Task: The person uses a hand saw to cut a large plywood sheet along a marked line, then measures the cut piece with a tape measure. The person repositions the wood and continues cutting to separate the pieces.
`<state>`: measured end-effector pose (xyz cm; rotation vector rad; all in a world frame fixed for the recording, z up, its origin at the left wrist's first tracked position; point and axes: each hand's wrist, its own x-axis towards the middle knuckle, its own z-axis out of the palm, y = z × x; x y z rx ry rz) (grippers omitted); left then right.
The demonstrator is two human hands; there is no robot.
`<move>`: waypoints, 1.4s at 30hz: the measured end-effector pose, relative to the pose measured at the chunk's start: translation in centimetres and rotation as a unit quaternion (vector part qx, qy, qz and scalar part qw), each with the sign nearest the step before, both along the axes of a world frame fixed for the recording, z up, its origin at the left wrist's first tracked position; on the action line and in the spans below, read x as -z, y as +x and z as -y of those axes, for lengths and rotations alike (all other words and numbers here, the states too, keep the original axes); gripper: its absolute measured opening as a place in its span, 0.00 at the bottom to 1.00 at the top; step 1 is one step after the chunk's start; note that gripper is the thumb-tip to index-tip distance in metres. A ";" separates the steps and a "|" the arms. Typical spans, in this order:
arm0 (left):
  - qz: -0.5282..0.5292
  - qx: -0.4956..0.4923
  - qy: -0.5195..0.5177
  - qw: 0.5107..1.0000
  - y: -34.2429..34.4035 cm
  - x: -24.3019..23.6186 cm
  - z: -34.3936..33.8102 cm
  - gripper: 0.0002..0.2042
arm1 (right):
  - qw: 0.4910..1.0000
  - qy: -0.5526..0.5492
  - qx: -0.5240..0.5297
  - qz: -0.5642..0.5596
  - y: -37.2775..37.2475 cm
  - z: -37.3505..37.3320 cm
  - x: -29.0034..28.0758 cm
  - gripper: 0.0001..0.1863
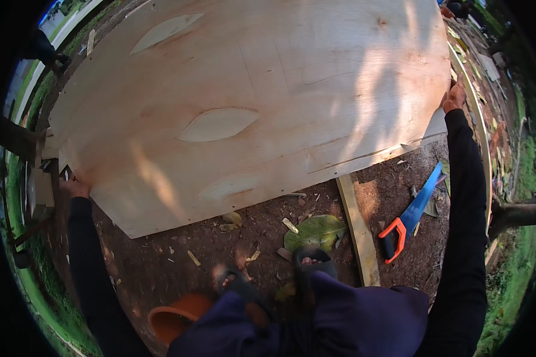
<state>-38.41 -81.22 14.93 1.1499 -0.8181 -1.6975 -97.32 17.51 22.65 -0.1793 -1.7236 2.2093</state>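
A large pale plywood sheet (315,77), with eye-shaped patches and faint pencil lines on its face, spans the view in front of me. My left hand (76,186) grips its left edge near the lower corner, the fingers partly behind the wood. At the opposite edge, higher up, my right hand (455,97) is closed round the sheet. Both arms are stretched wide in dark sleeves. Sunlight and shadow fall across the board. Below its near edge, on the right, a handsaw (412,209) with a blue blade and an orange-and-black handle lies on the soil.
A wooden batten (359,232) runs along the ground beside my sandalled feet. An orange-brown pot (181,314) lies near my left leg. A broad green leaf (317,233) and wood scraps litter the soil. Another person's dark-clothed leg (44,50) shows at the far left.
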 end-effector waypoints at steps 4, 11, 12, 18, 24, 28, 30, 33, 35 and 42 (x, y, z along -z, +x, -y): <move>0.390 0.011 -0.311 0.867 5.5 -3.4 6.4 0.33 | 0.995 -0.035 -0.050 -0.079 -0.9 2.7 -2.1 0.34; 0.459 0.007 -0.435 0.775 9.8 -1.8 13.5 0.27 | 0.988 0.095 -0.077 -0.096 0.4 1.3 1.1 0.44; 0.449 0.021 -0.480 0.753 9.4 -2.0 14.4 0.26 | 0.970 0.183 -0.079 -0.139 0.3 -2.2 -0.2 0.47; -0.103 -0.044 -0.136 0.984 7.4 1.7 6.6 0.26 | 0.992 -0.011 -0.123 0.006 6.9 1.5 8.4 0.40; -0.104 -0.049 -0.049 0.992 9.4 1.2 -3.8 0.28 | 0.993 -0.049 -0.093 0.049 13.0 -2.0 7.2 0.41; -0.023 -0.037 -0.056 0.997 12.6 1.3 -7.7 0.28 | 0.993 -0.034 -0.092 0.068 16.4 -3.4 6.6 0.40; 0.022 -0.030 -0.072 0.997 14.5 0.5 -10.3 0.29 | 0.992 -0.028 -0.098 0.075 18.1 -3.8 5.8 0.40; 0.083 -0.003 -0.092 0.992 15.8 0.9 -15.3 0.29 | 0.991 -0.021 -0.106 0.080 20.7 -4.5 5.0 0.40; 0.134 0.033 -0.101 0.985 15.2 2.5 -19.6 0.29 | 0.990 -0.005 -0.108 0.090 22.5 -4.9 4.5 0.39; 0.197 0.143 -0.116 0.963 7.5 5.1 -25.0 0.30 | 0.985 0.023 -0.123 0.116 26.6 -5.8 3.2 0.38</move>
